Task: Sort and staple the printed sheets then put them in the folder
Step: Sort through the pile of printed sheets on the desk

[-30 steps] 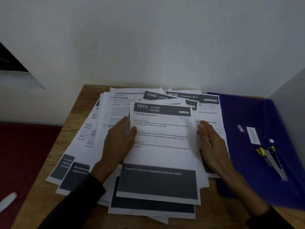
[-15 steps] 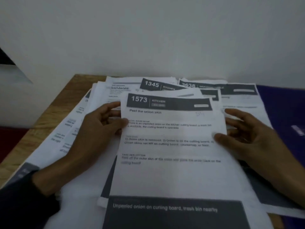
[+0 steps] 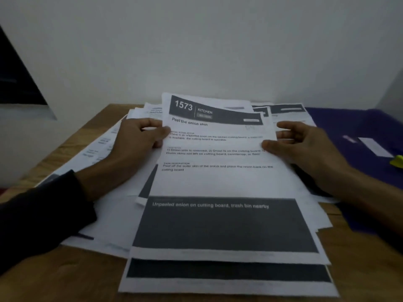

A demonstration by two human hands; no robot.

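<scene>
A printed sheet headed "1573 KITCHEN" (image 3: 218, 177) lies on top of a loose spread of printed sheets (image 3: 113, 214), its far end raised off the pile. My left hand (image 3: 135, 144) pinches its left edge, thumb on the text. My right hand (image 3: 303, 144) pinches its right edge, thumb on the paper and fingers under it. A purple folder (image 3: 353, 127) lies flat at the right, beside the pile. A yellow part of the stapler (image 3: 397, 161) shows on the folder at the frame's right edge.
The wooden table (image 3: 72, 277) stands against a white wall (image 3: 196, 51). Sheets fan out to the left (image 3: 98, 147) and toward the back right (image 3: 287, 112). A second sheet with a dark band (image 3: 229, 273) sticks out under the top one near the front edge.
Both hands have gone from resting beside the top sheet to pinching its edges, and its far end has lifted off the pile. The camera has moved closer and lower.
</scene>
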